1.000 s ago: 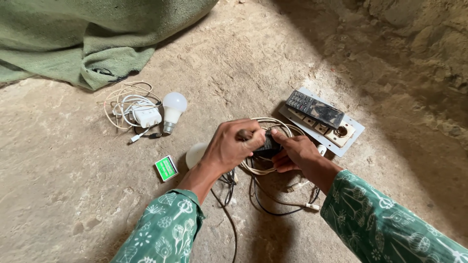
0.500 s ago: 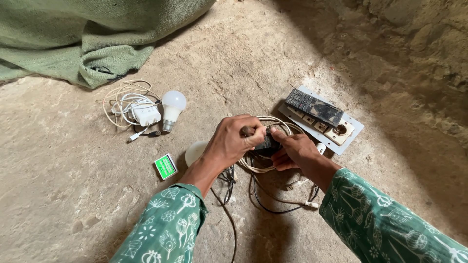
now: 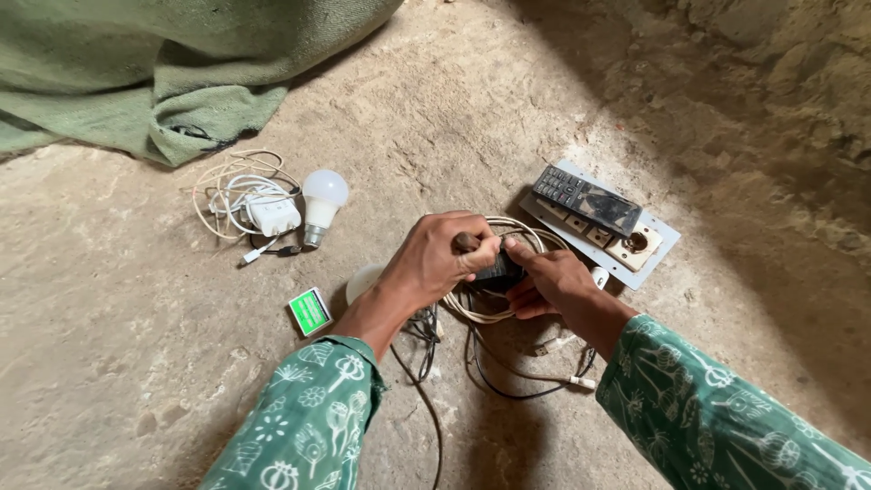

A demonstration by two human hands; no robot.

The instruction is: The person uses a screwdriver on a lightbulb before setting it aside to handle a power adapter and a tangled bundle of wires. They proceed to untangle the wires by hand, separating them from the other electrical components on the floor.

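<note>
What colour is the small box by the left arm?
Green with a white edge, clearest in the head view.

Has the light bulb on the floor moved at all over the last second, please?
No. The light bulb lies in the same spot beside the white charger, with the same gap to the green cloth.

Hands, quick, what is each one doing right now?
Left hand: closed around a brown tool handle.
Right hand: fingers closed on a small dark object.
</note>
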